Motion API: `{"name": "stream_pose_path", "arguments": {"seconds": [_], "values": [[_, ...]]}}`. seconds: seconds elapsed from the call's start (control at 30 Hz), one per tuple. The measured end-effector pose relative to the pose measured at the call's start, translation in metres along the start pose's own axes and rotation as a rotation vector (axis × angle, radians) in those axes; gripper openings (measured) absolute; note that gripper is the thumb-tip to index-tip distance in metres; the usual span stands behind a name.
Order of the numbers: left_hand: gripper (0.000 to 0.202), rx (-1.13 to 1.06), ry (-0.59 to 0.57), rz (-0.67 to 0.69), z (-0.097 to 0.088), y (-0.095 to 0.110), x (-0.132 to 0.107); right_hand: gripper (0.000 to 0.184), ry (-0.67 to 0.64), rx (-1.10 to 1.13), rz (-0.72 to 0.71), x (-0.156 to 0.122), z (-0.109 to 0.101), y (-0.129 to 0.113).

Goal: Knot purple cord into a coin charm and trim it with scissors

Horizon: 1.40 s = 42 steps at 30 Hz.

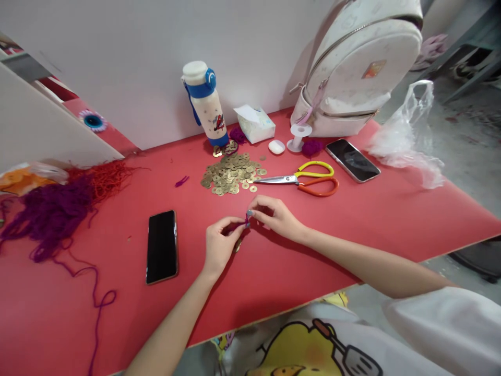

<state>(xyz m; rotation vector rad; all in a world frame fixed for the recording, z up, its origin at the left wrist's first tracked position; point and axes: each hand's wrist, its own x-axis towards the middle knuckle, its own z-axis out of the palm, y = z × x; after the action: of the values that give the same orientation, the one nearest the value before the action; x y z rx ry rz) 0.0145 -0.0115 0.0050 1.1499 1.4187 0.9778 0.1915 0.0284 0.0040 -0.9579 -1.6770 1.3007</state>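
Over the red table, my left hand [222, 244] pinches a short piece of purple yarn [247, 221] between thumb and forefinger. My right hand [278, 218] meets it from the right, its thumb and forefinger closed on the yarn's upper end. A brass-coloured coin [238, 244] shows just below my left fingers; whether it hangs from the yarn I cannot tell. Just beyond my hands lies a heap of holed brass-coloured coins [230, 175]. Scissors [301, 179] with one yellow and one orange handle rest right of the heap, blades pointing left.
A black phone [162, 247] lies left of my hands, another phone [353, 160] at the right. Purple yarn [58, 211] and red strands [109, 180] pile up far left. Behind stand a bottle [207, 107], a tissue pack [256, 125], a spool [299, 138] and a white backpack [352, 78].
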Motion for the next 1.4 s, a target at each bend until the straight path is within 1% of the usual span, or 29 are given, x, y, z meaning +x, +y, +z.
{"name": "stream_pose_path", "arguments": {"seconds": [0.07, 0.1, 0.17, 0.23, 0.27, 0.33, 0.43, 0.5, 0.63, 0.7, 0.83, 0.93, 1.07, 1.2, 1.4], "values": [[0.014, 0.004, 0.002, -0.005, 0.0, 0.0002, 0.0004, 0.018, 0.012, 0.027, 0.035, 0.0007, -0.0012, 0.0003], [0.014, 0.007, 0.003, 0.001, 0.0, 0.0005, 0.0007, 0.018, 0.006, 0.007, 0.054, 0.001, -0.0016, 0.0011], [0.013, 0.019, 0.008, 0.022, -0.0001, 0.0008, 0.001, 0.018, -0.012, -0.084, 0.07, 0.0014, -0.0019, 0.0032], [0.013, 0.03, 0.012, 0.043, -0.0004, 0.0008, 0.0011, 0.015, -0.02, -0.153, 0.052, 0.0016, -0.0014, 0.0049], [0.013, 0.032, 0.011, 0.047, -0.0006, 0.0006, 0.0011, 0.014, -0.02, -0.148, 0.04, 0.0017, -0.001, 0.0052], [0.013, 0.032, 0.002, 0.044, -0.001, 0.0003, 0.0011, 0.013, -0.023, -0.066, 0.032, 0.0018, -0.0002, 0.0047], [0.013, 0.038, -0.007, 0.05, -0.0013, 0.0005, 0.0013, 0.015, -0.024, 0.056, 0.067, 0.0025, 0.0001, 0.0032], [0.013, 0.048, -0.002, 0.062, -0.0012, 0.0008, 0.0014, 0.017, -0.026, 0.047, 0.079, 0.0029, 0.0, 0.003], [0.015, 0.068, 0.001, 0.088, -0.0007, 0.0012, 0.0012, 0.015, -0.02, -0.054, 0.063, 0.0025, 0.0007, 0.0038], [0.014, 0.087, 0.003, 0.102, -0.0006, 0.0013, 0.0011, 0.016, -0.034, 0.003, 0.082, 0.0022, 0.0007, 0.0031], [0.014, 0.101, 0.003, 0.094, -0.0006, 0.0022, 0.0011, 0.027, -0.13, 0.241, 0.183, 0.0032, -0.0018, 0.0], [0.016, 0.076, 0.013, 0.061, -0.0004, 0.0027, 0.0013, 0.034, -0.136, 0.339, 0.194, 0.0047, -0.0045, -0.0009], [0.018, 0.053, 0.025, 0.011, 0.0003, 0.0015, 0.0022, 0.034, -0.097, 0.413, 0.193, 0.0051, -0.0056, 0.0012], [0.016, 0.064, 0.031, 0.058, 0.0004, 0.0007, 0.0035, 0.033, -0.067, 0.461, 0.183, 0.004, -0.0049, 0.0029], [0.01, 0.138, 0.018, 0.118, -0.0005, 0.0026, 0.0048, 0.034, -0.066, 0.491, 0.137, 0.0038, -0.0059, -0.0016]]}}
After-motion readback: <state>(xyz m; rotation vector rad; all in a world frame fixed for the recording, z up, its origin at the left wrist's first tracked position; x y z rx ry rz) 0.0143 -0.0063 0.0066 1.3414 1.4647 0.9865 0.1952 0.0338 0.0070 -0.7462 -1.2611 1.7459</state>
